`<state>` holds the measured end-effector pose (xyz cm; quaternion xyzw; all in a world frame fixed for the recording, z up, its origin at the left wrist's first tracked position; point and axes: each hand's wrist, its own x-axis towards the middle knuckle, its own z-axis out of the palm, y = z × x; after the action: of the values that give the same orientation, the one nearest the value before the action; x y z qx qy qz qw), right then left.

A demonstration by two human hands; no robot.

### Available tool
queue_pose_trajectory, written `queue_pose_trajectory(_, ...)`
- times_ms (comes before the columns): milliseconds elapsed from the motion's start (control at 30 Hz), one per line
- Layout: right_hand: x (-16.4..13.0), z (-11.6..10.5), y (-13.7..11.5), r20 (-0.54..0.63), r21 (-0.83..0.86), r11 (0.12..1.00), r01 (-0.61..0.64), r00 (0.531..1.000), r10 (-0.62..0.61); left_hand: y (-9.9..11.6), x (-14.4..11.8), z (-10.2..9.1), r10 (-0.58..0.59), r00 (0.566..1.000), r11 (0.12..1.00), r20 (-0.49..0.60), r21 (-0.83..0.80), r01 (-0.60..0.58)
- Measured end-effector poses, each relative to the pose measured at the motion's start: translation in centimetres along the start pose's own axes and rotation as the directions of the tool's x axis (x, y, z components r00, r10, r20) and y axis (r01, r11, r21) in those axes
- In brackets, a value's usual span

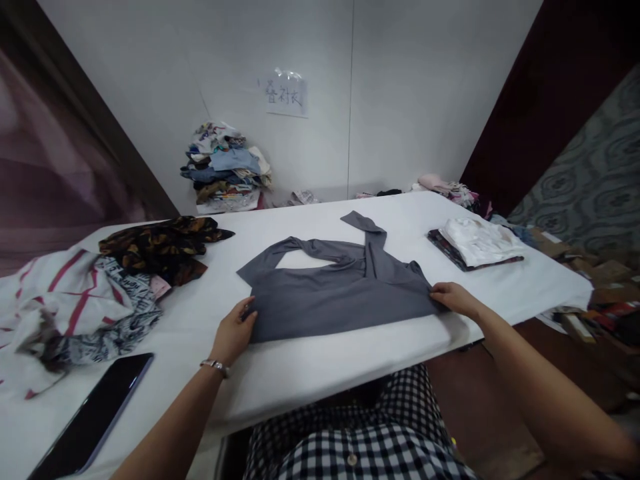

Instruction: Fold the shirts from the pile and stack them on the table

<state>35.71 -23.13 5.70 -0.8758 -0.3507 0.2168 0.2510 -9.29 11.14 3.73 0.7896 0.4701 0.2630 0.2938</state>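
A grey long-sleeved shirt [330, 303] lies on the white-covered table [320, 363] in front of me, its body spread in a wide band. One sleeve loops at the upper left, leaving a gap where the white cloth shows; the other sleeve crosses over and points away from me. My left hand [236, 331] pinches the shirt's left edge between thumb and fingers. At the opposite end, my right hand [454, 298] grips the right edge, with its fingertips partly hidden by the fabric.
Crumpled clothes [75, 300] and a dark patterned garment [165, 247] lie on the left, beside a phone [95, 417]. Folded white clothing [480, 241] sits at the right. Behind the table stand a clothes pile [227, 167] and a wall with a paper sign [286, 95].
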Motion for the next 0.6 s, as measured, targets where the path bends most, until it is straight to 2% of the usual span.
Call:
queue_pose_trajectory(133,0.4,0.0,-1.5,-0.088,-0.089,0.995,-0.033,0.996,0.025,1.2,0.1,0.0,-0.075,0.997,0.997,0.002,0.025,0.074)
queue_pose_trajectory(200,0.3,0.2,-1.7,-0.135,-0.095,0.995,-0.02,0.991,0.008,2.0,-0.2,-0.4,-0.049,0.997,0.999,-0.06,0.009,0.05)
queue_pose_trajectory(300,-0.2,0.4,-0.9,-0.142,-0.019,1.0,0.001,0.99,-0.004,2.5,-1.0,-0.9,0.039,0.983,0.999,-0.177,-0.022,-0.043)
queue_pose_trajectory(367,-0.7,0.5,-0.1,-0.106,-0.004,1.0,-0.019,0.994,0.019,2.2,-1.4,-0.9,0.03,0.984,1.0,-0.177,0.013,-0.028)
queue_pose_trajectory(500,-1.2,0.6,0.2,-0.056,-0.187,0.982,-0.007,0.998,-0.004,1.0,-1.4,-0.4,-0.029,0.996,0.991,-0.08,0.131,0.039)
queue_pose_trajectory(600,-1.4,0.5,-1.1,-0.094,-0.398,0.917,-0.021,0.995,-0.018,0.8,-0.9,0.1,0.003,0.995,0.999,-0.1,0.048,0.001)
